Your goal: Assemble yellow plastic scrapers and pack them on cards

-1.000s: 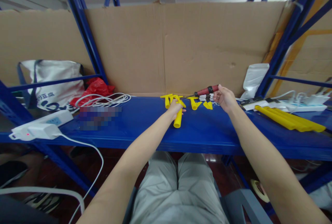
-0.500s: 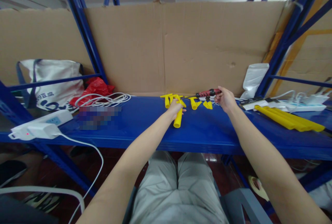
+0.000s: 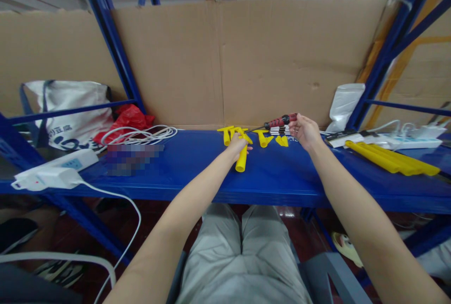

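My left hand is closed round a yellow plastic tube piece that rests on the blue shelf. My right hand grips the red-and-black handle of a screwdriver, whose thin shaft points left toward the yellow piece. More small yellow fittings lie on the shelf between my hands, with another yellow fitting just left of my left hand.
Long yellow tubes and a white power strip lie at the right. A coiled white cable, red bag, cloth bag and second power strip sit left. A cardboard wall backs the shelf.
My right hand dipped slightly with the screwdriver, then rose back to about where it was. My left hand has kept its hold on the yellow piece.
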Action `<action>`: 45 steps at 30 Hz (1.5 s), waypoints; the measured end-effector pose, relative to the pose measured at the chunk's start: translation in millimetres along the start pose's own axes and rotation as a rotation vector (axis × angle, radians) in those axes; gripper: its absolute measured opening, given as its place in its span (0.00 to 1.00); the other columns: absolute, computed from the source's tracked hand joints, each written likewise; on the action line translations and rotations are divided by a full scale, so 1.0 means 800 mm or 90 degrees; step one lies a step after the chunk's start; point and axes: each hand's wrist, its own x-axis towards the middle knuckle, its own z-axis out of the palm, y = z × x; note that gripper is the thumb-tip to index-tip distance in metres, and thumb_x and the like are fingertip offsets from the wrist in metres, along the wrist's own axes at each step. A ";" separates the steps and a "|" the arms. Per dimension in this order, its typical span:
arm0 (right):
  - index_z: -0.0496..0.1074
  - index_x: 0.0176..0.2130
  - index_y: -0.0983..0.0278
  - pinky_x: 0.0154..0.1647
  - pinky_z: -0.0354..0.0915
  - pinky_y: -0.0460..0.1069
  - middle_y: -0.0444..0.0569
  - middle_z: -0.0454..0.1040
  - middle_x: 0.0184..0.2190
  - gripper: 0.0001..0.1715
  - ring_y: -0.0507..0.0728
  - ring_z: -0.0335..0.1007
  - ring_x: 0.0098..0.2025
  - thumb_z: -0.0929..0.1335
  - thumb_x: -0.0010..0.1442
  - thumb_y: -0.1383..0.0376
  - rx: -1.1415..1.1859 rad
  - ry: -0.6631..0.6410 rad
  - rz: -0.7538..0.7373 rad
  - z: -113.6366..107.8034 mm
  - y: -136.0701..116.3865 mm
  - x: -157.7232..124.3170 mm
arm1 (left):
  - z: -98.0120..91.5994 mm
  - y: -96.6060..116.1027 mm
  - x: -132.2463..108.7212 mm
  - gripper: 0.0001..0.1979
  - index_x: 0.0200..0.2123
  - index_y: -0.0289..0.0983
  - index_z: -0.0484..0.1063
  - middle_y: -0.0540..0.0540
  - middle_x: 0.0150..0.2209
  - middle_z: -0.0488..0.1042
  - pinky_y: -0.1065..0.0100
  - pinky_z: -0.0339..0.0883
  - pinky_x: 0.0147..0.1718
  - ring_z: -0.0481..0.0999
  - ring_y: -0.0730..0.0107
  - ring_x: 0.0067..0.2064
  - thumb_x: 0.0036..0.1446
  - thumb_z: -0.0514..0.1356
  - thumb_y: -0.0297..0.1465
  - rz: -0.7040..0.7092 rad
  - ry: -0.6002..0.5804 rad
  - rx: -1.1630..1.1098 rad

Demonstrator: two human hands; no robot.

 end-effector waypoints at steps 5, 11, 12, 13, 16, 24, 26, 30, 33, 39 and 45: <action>0.61 0.24 0.63 0.13 0.55 0.40 0.37 0.63 0.13 0.21 0.45 0.57 0.13 0.72 0.51 0.53 -0.007 0.009 -0.020 -0.002 0.003 0.004 | 0.000 -0.002 0.002 0.27 0.55 0.39 0.55 0.43 0.40 0.73 0.76 0.62 0.18 0.75 0.74 0.25 0.52 0.53 0.18 0.001 -0.007 -0.003; 0.58 0.22 0.63 0.12 0.53 0.40 0.36 0.61 0.12 0.25 0.45 0.56 0.13 0.74 0.46 0.52 -0.007 0.042 -0.025 -0.005 0.006 0.006 | 0.000 -0.002 0.004 0.27 0.56 0.39 0.55 0.43 0.42 0.73 0.76 0.61 0.18 0.76 0.74 0.26 0.53 0.52 0.18 0.001 -0.013 0.002; 0.58 0.22 0.63 0.12 0.53 0.40 0.36 0.61 0.12 0.25 0.45 0.56 0.13 0.74 0.46 0.53 -0.005 0.048 -0.021 -0.004 0.006 0.005 | 0.000 -0.002 0.004 0.27 0.56 0.39 0.55 0.42 0.42 0.73 0.76 0.61 0.18 0.76 0.74 0.25 0.53 0.52 0.18 0.001 -0.012 0.004; 0.58 0.22 0.63 0.11 0.53 0.41 0.36 0.60 0.11 0.25 0.45 0.56 0.13 0.74 0.46 0.53 -0.005 0.054 -0.015 -0.003 0.006 0.005 | 0.000 -0.002 0.004 0.27 0.56 0.39 0.54 0.42 0.43 0.73 0.75 0.61 0.18 0.76 0.74 0.25 0.53 0.52 0.18 0.000 -0.010 0.005; 0.58 0.22 0.62 0.11 0.53 0.41 0.36 0.59 0.10 0.22 0.46 0.55 0.12 0.73 0.49 0.56 -0.005 0.080 0.002 0.000 0.004 0.005 | 0.000 -0.002 0.003 0.27 0.56 0.39 0.55 0.41 0.44 0.72 0.75 0.61 0.17 0.76 0.74 0.24 0.53 0.52 0.17 0.001 -0.006 0.011; 0.56 0.23 0.61 0.10 0.52 0.42 0.34 0.56 0.09 0.20 0.47 0.53 0.11 0.71 0.50 0.59 -0.001 0.083 0.009 -0.003 0.005 0.007 | 0.000 -0.002 0.002 0.26 0.55 0.39 0.56 0.42 0.43 0.73 0.75 0.61 0.17 0.75 0.75 0.24 0.53 0.51 0.17 0.007 -0.019 0.015; 0.56 0.23 0.61 0.10 0.52 0.42 0.34 0.55 0.09 0.20 0.47 0.53 0.10 0.72 0.49 0.59 0.000 0.077 0.004 -0.004 0.006 0.008 | 0.000 -0.001 0.001 0.27 0.55 0.39 0.56 0.43 0.42 0.72 0.75 0.61 0.17 0.75 0.75 0.24 0.53 0.51 0.17 0.007 -0.020 0.018; 0.55 0.23 0.61 0.10 0.52 0.42 0.34 0.54 0.09 0.22 0.46 0.53 0.10 0.73 0.48 0.58 -0.001 0.073 0.007 -0.004 0.005 0.008 | 0.000 0.000 0.000 0.27 0.55 0.40 0.56 0.44 0.41 0.72 0.76 0.61 0.18 0.75 0.75 0.25 0.53 0.51 0.17 0.002 -0.017 0.025; 0.55 0.23 0.61 0.10 0.51 0.42 0.33 0.54 0.09 0.22 0.46 0.53 0.10 0.72 0.49 0.58 -0.004 0.074 0.008 -0.003 0.004 0.006 | -0.001 0.000 0.000 0.27 0.55 0.40 0.56 0.44 0.41 0.72 0.76 0.61 0.18 0.75 0.75 0.25 0.53 0.52 0.17 -0.001 -0.015 0.025; 0.54 0.23 0.60 0.11 0.51 0.42 0.33 0.55 0.09 0.25 0.46 0.53 0.10 0.74 0.48 0.55 -0.014 0.058 0.006 -0.004 0.004 0.005 | -0.001 -0.001 0.002 0.29 0.57 0.40 0.55 0.42 0.43 0.73 0.75 0.62 0.18 0.76 0.73 0.26 0.52 0.52 0.18 0.004 -0.012 0.025; 0.54 0.23 0.61 0.10 0.51 0.41 0.33 0.55 0.08 0.25 0.46 0.52 0.10 0.73 0.48 0.55 -0.018 0.059 0.007 -0.006 0.006 0.008 | -0.001 0.000 0.001 0.30 0.57 0.40 0.54 0.43 0.43 0.73 0.76 0.61 0.17 0.75 0.75 0.24 0.52 0.52 0.18 -0.001 -0.005 0.023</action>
